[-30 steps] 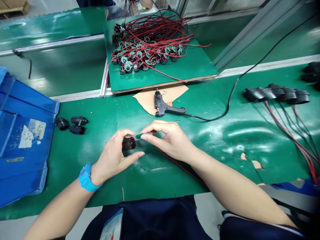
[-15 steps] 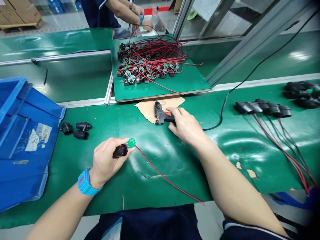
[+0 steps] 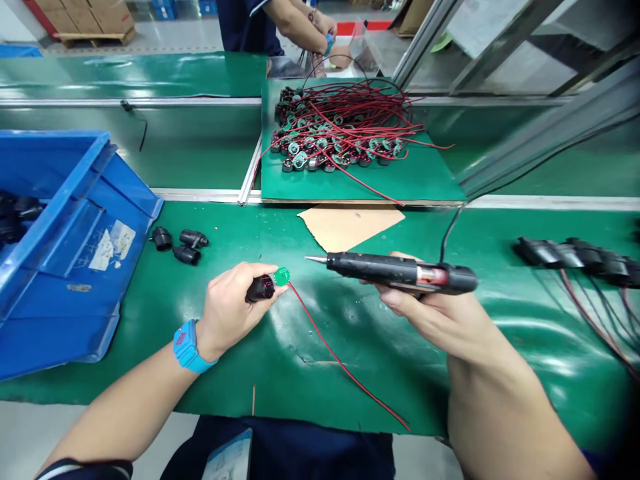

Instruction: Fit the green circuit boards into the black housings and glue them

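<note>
My left hand [image 3: 233, 303] is closed around a black cylindrical housing [image 3: 260, 289]. Its thumb and fingertip pinch a small round green circuit board [image 3: 282, 276] beside the housing's open end. From the board a red wire [image 3: 334, 350] trails down across the mat. My right hand [image 3: 430, 307] grips a black hot glue gun [image 3: 375, 269], raised above the bench. The gun's metal nozzle points left toward the circuit board, with a gap between them. Part of its handle is hidden by my fingers.
Several black fittings [image 3: 186, 255] lie beside a blue bin [image 3: 120, 293] on the left. A raised green board [image 3: 350, 187] bears many wired parts, with cardboard [image 3: 350, 223] in front. Black parts with wires [image 3: 575, 257] lie at right. A co-worker's arms [image 3: 300, 27] show beyond.
My right hand has taken up the glue gun from the cardboard and turned its nozzle left. My left hand still holds the housing and board. The view has shifted left.
</note>
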